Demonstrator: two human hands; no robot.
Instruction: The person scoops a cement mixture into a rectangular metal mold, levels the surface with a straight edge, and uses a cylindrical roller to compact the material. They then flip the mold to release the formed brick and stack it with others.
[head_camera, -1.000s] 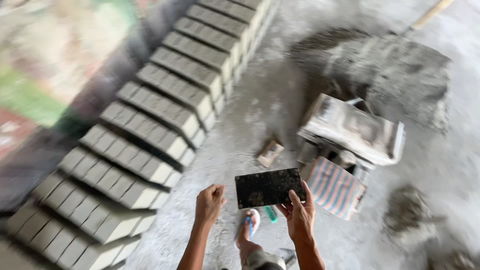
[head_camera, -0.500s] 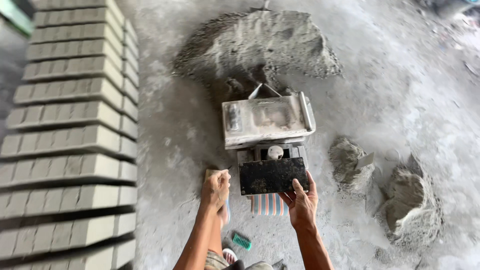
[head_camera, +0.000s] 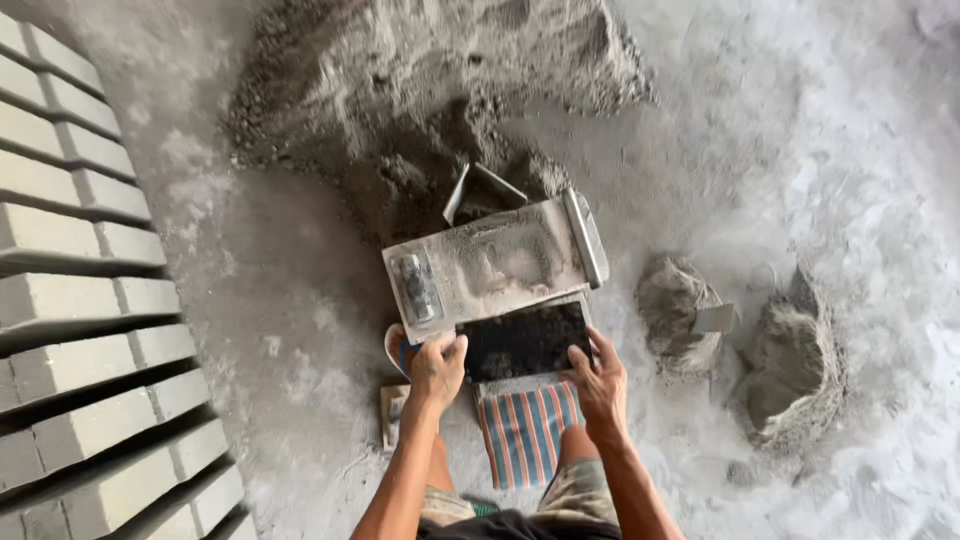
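Note:
Both of my hands hold a dark flat rectangular plate (head_camera: 524, 341) by its short ends, just in front of a dusty metal brick mould (head_camera: 495, 264). My left hand (head_camera: 436, 369) grips the plate's left edge. My right hand (head_camera: 599, 378) grips its right edge. The plate lies level, over a striped red, blue and white cloth (head_camera: 527, 430) between my knees. The mould's lid is tipped back towards a large heap of grey cement mix (head_camera: 420, 90).
Rows of grey pressed bricks (head_camera: 90, 340) lie along the left on the dusty floor. Two small mounds of grey mix (head_camera: 790, 365) sit to the right, with a small flat trowel blade (head_camera: 715, 318) between them. A small block (head_camera: 392, 412) lies left of my left forearm.
My view has swung from the brick rows to the mould. The dark plate, held only by my right hand a second ago, is now in both hands and low against the mould.

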